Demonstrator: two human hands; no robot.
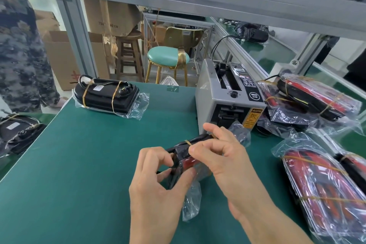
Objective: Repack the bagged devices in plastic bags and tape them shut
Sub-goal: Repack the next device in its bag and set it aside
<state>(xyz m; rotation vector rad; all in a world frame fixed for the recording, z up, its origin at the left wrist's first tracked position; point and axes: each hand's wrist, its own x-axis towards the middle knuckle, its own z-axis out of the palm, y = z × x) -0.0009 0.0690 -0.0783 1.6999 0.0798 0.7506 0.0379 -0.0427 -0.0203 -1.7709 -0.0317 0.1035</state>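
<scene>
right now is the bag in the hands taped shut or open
Open: the bag's loose mouth hangs untaped below the device both hands grip.

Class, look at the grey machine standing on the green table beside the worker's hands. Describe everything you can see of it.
The tape dispenser machine is a boxy, light grey metal-looking unit standing upright on the green table. Its black top panel carries buttons, a round label and a black knob. A dark slot opens low on its front, beside a yellow warning sticker. A black cable leaves its rear. Bagged devices crowd its right side; a held bag's clear plastic appears to touch its front.
</scene>
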